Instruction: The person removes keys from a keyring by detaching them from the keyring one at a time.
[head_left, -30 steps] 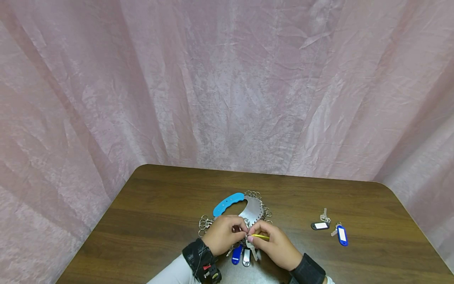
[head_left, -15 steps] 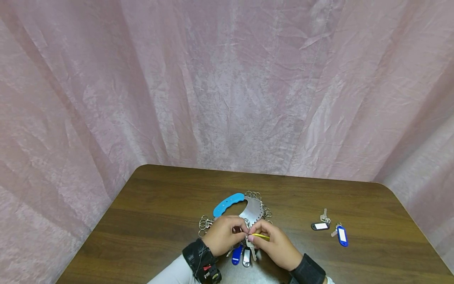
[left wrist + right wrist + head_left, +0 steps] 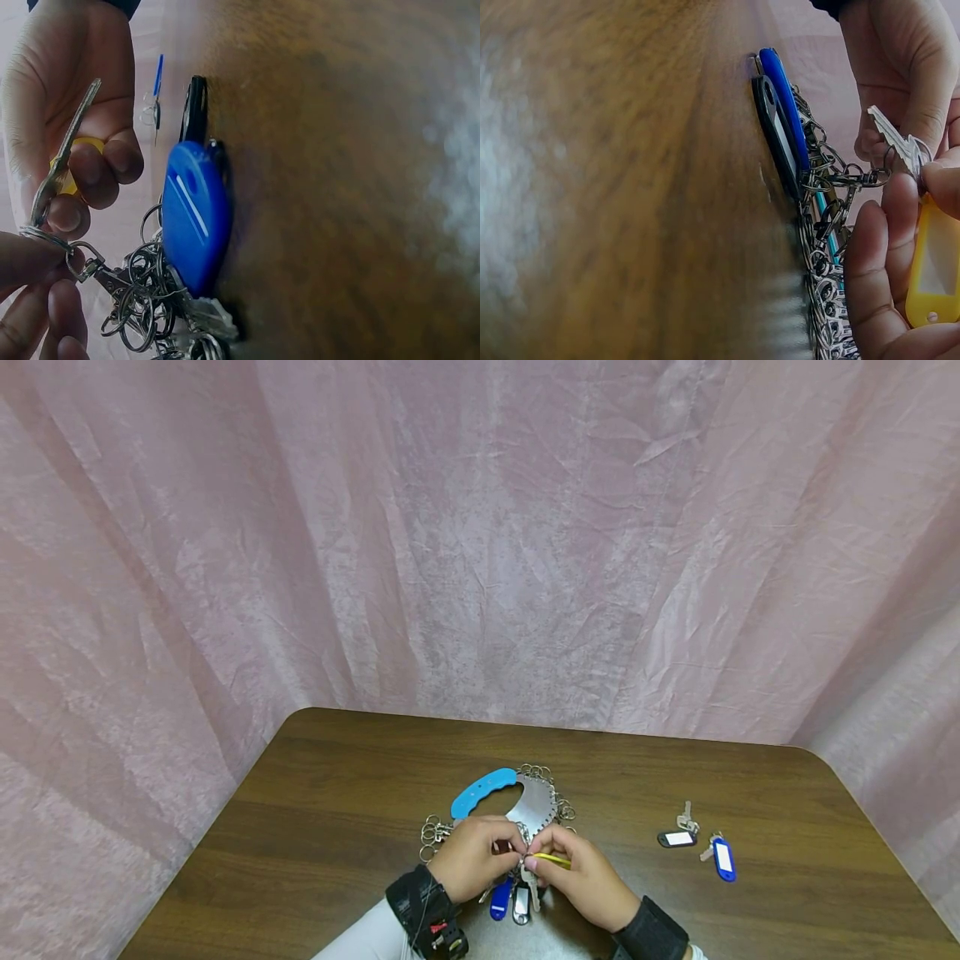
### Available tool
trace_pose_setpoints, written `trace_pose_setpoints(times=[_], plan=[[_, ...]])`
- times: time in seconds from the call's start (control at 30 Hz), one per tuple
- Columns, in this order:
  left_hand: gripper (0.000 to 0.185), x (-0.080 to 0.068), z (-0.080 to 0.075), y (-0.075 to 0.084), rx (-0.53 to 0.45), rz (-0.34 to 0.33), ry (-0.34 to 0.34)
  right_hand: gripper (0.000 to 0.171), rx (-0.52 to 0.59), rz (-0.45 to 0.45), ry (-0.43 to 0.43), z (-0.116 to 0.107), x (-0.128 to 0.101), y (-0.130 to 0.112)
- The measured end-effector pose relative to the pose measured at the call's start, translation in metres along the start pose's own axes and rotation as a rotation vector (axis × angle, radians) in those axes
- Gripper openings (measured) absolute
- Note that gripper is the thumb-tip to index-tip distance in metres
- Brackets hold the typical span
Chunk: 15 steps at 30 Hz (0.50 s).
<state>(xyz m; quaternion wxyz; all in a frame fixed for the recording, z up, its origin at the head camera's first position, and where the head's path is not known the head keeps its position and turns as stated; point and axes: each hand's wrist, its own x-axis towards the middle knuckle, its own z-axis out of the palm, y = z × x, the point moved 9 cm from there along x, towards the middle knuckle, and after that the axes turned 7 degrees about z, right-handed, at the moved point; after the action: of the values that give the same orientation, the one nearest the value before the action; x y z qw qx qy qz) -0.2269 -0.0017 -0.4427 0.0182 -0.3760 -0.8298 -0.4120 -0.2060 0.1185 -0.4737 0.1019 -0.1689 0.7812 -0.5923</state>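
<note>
At the near middle of the table, my left hand [image 3: 476,856] and right hand [image 3: 581,872] meet at the fingertips over a key holder with a notched metal plate [image 3: 536,797] and light-blue handle [image 3: 480,789]. My right hand grips a yellow key tag [image 3: 934,262], fingers curled round it. My left thumb and fingers pinch the split ring [image 3: 46,238] at the tag's end. A silver key [image 3: 892,139] sticks out from this ring. A small swivel clasp [image 3: 88,266] runs from there to the holder's rings. Below hang a blue tag [image 3: 500,900] and a black-edged tag [image 3: 521,904].
Off to the right on the brown wooden table [image 3: 337,777] lie a black key tag [image 3: 677,837] and a blue key tag [image 3: 724,858], each with keys. Rings and clasps [image 3: 433,837] spread round the holder's edge. A pink curtain [image 3: 480,568] hangs behind the table.
The key below my fingertips has turned slightly to the left in the head view. Both hands stay almost in place, still on the ring and yellow tag.
</note>
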Motion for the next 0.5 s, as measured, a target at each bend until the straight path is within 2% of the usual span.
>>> trace_pose_setpoints(times=[0.17, 0.5], plan=[[0.014, -0.0002, 0.0, 0.0005, 0.012, 0.003, 0.006, 0.014, 0.007, 0.032, -0.006, 0.0003, 0.0001, 0.0026], [0.01, -0.0011, 0.0011, -0.0067, -0.012, -0.078, -0.002, 0.013, 0.009, 0.02, -0.01, 0.0007, -0.0004, 0.0005]])
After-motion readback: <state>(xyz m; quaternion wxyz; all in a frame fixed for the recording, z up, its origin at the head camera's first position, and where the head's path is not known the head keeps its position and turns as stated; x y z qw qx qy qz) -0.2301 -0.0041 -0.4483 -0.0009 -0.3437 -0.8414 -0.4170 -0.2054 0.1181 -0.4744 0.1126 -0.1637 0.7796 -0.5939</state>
